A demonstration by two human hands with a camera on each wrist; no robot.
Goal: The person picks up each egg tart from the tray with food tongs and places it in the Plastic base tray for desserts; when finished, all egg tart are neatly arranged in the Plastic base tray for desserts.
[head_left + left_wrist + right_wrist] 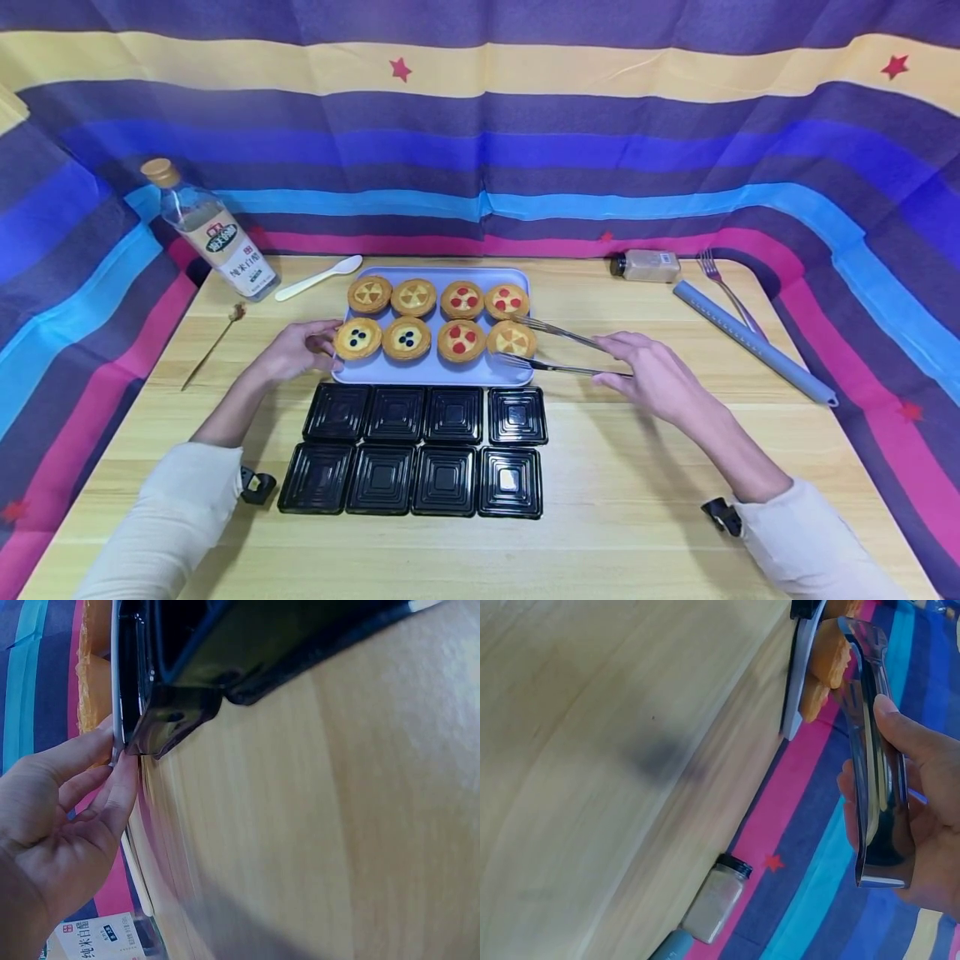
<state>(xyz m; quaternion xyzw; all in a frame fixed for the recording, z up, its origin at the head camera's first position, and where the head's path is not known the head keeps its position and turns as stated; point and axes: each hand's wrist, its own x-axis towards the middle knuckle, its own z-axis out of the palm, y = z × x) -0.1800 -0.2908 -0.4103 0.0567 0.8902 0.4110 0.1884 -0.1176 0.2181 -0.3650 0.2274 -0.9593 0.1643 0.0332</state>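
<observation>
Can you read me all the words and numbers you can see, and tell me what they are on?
"纯米白醋", in dark characters on the white label of the bottle, seen again at the bottom of the left wrist view.
The small logo above those characters on the label: too small to read.
The label on the spice jar: too blurred to read.
The red stars on the striped cloth are shapes, not words.

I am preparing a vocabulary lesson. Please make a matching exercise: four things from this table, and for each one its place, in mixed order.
Things:
1. tongs
2. white spoon
3. fork
4. black containers

Places:
A. left of the tray, beside the bottle
B. in front of the tray
C. in the right hand
D. far right, beside the grey roll

Pairs: 1-C, 2-A, 3-D, 4-B
</observation>
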